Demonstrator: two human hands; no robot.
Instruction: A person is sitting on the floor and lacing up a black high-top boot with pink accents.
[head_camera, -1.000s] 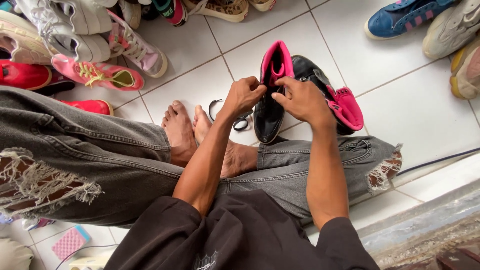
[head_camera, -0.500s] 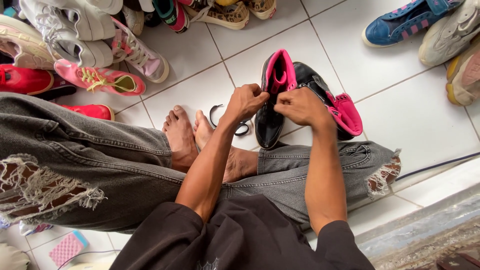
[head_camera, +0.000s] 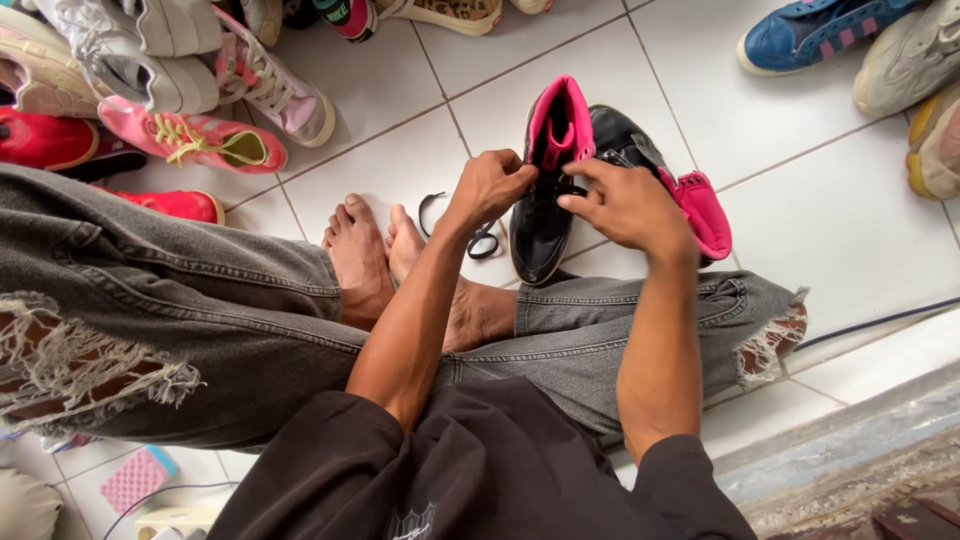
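White floor tiles (head_camera: 400, 160) with grey grout lines carry everything; the person sits on them cross-legged in torn grey jeans (head_camera: 200, 320) and a black shirt (head_camera: 480, 470), bare feet (head_camera: 380, 250) tucked near the middle of the floor.

Just beyond the feet stands a black high-top shoe with a pink lining (head_camera: 545, 190), toe pointing back toward the person, its pink collar rising upright. Its mate (head_camera: 670, 180) lies right behind and to the right, touching it, pink collar flopped toward the right side of the floor. A loose black lace (head_camera: 470, 225) curls on the tile between the feet and the near shoe.

The left hand (head_camera: 492, 185) is closed on the near shoe's left side at the lacing, fingers curled tight against it. The right hand (head_camera: 625, 205) meets it from the other side, thumb and forefinger pinched narrow on what looks like a lace end at the eyelets; the exact thing pinched is too small to tell.

Along the far left edge of the floor lies a heap of shoes: a pink trainer with yellow laces (head_camera: 195, 140), red shoes (head_camera: 60, 140), white and pale pink sneakers (head_camera: 150, 50). At the far right corner sit a blue sneaker with pink stripes (head_camera: 820, 35) and a cream one (head_camera: 910, 55). A dark cable (head_camera: 880, 320) runs along the near right edge, and a small pink waffle-patterned object (head_camera: 135, 478) lies by the near left corner
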